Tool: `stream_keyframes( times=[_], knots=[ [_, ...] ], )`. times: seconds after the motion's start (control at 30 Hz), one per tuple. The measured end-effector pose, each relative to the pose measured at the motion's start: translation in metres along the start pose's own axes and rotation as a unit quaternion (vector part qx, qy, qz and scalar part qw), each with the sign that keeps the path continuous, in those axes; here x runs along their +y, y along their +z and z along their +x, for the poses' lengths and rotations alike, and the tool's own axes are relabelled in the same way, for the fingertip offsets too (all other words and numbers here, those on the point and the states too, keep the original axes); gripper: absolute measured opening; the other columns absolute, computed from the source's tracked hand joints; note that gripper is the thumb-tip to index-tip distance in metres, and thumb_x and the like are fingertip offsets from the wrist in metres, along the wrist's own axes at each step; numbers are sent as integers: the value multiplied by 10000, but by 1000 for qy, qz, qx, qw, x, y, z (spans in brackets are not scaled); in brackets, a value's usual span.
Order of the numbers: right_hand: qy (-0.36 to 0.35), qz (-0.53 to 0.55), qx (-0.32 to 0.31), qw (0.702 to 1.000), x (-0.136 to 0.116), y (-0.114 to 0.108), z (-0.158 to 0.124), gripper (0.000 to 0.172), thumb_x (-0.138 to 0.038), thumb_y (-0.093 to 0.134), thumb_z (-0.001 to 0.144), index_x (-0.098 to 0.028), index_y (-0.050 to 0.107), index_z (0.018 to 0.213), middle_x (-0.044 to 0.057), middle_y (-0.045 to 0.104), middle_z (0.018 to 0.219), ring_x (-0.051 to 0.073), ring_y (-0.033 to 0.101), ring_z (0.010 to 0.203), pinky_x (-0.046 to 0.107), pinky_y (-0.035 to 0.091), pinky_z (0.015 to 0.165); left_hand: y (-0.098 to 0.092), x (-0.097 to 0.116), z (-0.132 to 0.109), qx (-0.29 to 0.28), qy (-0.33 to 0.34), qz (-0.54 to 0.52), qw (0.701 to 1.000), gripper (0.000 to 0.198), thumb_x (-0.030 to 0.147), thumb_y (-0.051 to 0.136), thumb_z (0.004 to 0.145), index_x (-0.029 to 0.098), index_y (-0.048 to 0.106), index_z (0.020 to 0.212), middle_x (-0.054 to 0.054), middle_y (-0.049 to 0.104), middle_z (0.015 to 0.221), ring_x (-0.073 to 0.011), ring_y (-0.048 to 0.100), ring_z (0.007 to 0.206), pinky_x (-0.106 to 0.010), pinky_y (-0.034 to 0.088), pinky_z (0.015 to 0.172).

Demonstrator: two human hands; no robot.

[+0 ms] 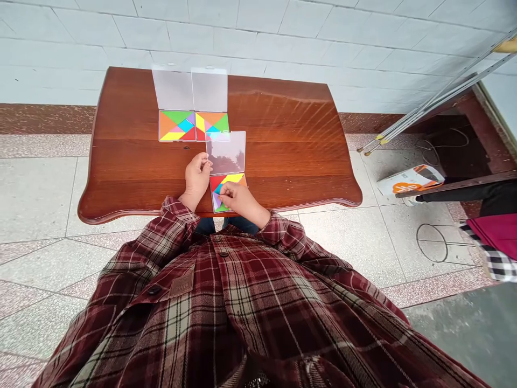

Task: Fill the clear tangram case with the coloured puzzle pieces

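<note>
Close to the table's front edge lies a tangram case (228,179) with bright flat pieces in it, its clear lid (226,153) standing up behind. My left hand (197,177) is at the lid's left edge, thumb and fingers closed on it. Over the case is my right hand (241,200), fingertips pinched together at the pieces on its left side. Whether a piece is between them is hidden. Further back stand two more open tangram cases side by side, the left one (176,125) and the right one (220,119), both filled with coloured pieces.
The brown wooden table (291,145) backs onto a white tiled wall (250,37). Metal crutches (407,118) lean at the right. Beyond the table's right end, a white and orange box (412,180) rests on the floor, near another person's dark-clothed leg (448,191).
</note>
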State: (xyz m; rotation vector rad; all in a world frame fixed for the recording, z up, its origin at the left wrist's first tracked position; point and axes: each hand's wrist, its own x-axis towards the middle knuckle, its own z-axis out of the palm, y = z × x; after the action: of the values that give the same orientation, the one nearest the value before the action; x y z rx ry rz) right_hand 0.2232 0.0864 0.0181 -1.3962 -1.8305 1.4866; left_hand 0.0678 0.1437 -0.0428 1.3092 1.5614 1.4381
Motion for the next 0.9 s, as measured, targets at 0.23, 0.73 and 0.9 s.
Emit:
stream_keyframes(
  times=[0.23, 0.73, 0.9],
  knots=[
    [-40, -96, 20, 994, -2, 0, -4, 152, -176, 539, 756, -205, 425, 659, -65, 462, 615, 89, 410, 581, 226, 322, 601, 0, 0, -1, 2, 10, 4, 1000, 262, 143, 498, 790, 186, 588, 1031, 5, 653, 827, -99, 624, 771, -239, 527, 737],
    [-70, -170, 51, 982, 0, -12, -5, 147, -278, 515, 826, -183, 592, 744, -23, 569, 684, 110, 450, 618, 229, 337, 623, -1, 2, 0, 0, 6, 1, 1000, 256, 130, 487, 781, 199, 584, 1007, 18, 639, 795, -85, 610, 705, -231, 529, 714],
    [-73, -98, 154, 981, 19, -53, -14, 204, -356, 506, 818, -186, 578, 730, -21, 550, 660, 118, 464, 616, 240, 368, 624, -2, 10, -1, -3, -4, -5, 1000, 240, 131, 491, 775, 193, 575, 991, 19, 630, 788, -79, 608, 698, -220, 530, 698]
  ],
)
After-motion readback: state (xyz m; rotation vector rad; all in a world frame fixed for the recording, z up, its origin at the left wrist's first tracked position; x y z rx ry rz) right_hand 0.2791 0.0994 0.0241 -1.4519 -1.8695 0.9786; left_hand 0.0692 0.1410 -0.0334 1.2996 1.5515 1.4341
